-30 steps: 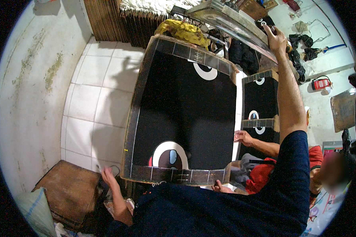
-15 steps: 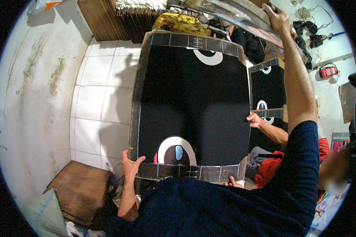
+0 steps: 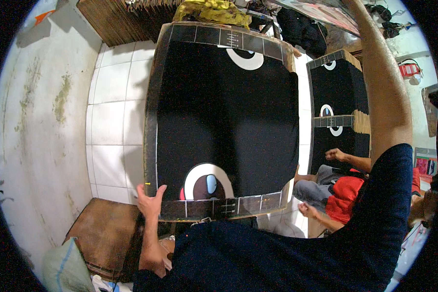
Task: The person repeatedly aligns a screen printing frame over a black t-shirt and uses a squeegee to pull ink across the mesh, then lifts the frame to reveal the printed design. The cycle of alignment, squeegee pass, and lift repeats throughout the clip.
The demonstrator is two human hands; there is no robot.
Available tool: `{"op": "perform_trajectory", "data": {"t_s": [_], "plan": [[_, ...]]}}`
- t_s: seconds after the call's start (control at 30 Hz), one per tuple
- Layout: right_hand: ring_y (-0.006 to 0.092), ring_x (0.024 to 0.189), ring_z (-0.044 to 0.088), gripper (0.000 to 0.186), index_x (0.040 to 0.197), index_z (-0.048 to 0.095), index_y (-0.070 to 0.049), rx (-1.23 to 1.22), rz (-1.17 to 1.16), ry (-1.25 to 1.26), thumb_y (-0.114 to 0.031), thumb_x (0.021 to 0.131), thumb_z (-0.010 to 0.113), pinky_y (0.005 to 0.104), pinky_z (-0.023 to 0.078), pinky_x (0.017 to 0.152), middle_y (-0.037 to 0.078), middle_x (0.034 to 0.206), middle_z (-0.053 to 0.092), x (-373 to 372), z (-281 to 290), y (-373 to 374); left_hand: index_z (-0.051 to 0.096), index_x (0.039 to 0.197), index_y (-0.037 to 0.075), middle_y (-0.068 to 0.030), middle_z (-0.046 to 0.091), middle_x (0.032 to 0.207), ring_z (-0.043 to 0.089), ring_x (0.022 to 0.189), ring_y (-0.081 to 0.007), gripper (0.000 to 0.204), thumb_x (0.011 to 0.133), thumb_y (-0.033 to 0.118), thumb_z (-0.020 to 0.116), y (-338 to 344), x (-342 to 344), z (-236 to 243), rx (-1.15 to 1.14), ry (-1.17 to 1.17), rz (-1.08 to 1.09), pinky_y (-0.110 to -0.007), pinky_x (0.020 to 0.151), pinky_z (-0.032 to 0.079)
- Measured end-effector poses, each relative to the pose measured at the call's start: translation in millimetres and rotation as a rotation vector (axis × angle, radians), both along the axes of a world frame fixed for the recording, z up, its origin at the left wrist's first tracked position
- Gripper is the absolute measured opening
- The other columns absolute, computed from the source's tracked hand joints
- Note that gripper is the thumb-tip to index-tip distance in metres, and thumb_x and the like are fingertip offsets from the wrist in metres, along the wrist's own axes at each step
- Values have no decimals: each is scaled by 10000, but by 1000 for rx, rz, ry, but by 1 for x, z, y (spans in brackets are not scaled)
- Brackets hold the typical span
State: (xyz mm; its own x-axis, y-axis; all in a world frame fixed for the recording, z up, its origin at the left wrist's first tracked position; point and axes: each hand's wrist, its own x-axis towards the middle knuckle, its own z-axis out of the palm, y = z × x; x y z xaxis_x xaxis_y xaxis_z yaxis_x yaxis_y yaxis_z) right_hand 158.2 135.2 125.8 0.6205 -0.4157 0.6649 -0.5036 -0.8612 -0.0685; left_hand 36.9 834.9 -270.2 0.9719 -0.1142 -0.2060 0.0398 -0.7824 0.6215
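Note:
A large board (image 3: 228,121) covered in black fabric lies in front of me. Cartoon eyes are printed at its far and near ends, with dark marked strips along the borders. My left hand (image 3: 151,200) holds its near left corner, thumb over the top and fingers at the outer edge; the fingertips are partly hidden. My right arm (image 3: 387,92) stretches up and forward, and its hand is beyond the upper edge of the picture. Close to that forearm hangs a flat, paint-smeared framed panel (image 3: 321,14); its link to my hand is hidden.
On the right, a co-worker in red has one hand (image 3: 336,155) by a stack of similar black boards (image 3: 333,87) and another hand (image 3: 307,210) near my board's close right corner. A brown panel (image 3: 104,233) and pale sack (image 3: 65,265) are lower left. Yellow plastic (image 3: 211,13) lies beyond.
My right arm has swung further up and right, taking its hand out of view with the framed panel. The co-worker's hands have come off the board's right and near edges. My left hand keeps its corner.

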Motion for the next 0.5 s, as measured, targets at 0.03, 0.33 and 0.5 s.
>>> {"op": "perform_trajectory", "data": {"t_s": [0.03, 0.33, 0.5], "plan": [[306, 892, 715, 596, 1018, 780, -8, 15, -1, 13, -577, 851, 714, 433, 535, 808, 205, 918, 758, -1, 2, 1, 554, 1121, 19, -182, 708, 1004, 685, 937, -373, 717, 720, 482, 928, 3, 2, 2, -87, 15, 33, -466, 856, 518], [314, 1022, 711, 646, 1170, 751, -35, 104, 13, 43, -598, 859, 694, 428, 536, 918, 206, 1100, 756, 9, 5, 8, 549, 1089, 25, -198, 698, 961, 665, 921, -426, 737, 708, 541, 912, 16, 12, 6, -96, 74, -39, -497, 841, 497], [315, 1090, 696, 627, 1194, 736, -24, 176, 90, -9, -556, 865, 694, 414, 529, 945, 212, 1163, 743, 19, 5, -5, 539, 1085, 13, -246, 694, 930, 654, 932, -481, 746, 728, 571, 882, 12, 8, -9, 64, 70, -59, -536, 815, 491]]}}
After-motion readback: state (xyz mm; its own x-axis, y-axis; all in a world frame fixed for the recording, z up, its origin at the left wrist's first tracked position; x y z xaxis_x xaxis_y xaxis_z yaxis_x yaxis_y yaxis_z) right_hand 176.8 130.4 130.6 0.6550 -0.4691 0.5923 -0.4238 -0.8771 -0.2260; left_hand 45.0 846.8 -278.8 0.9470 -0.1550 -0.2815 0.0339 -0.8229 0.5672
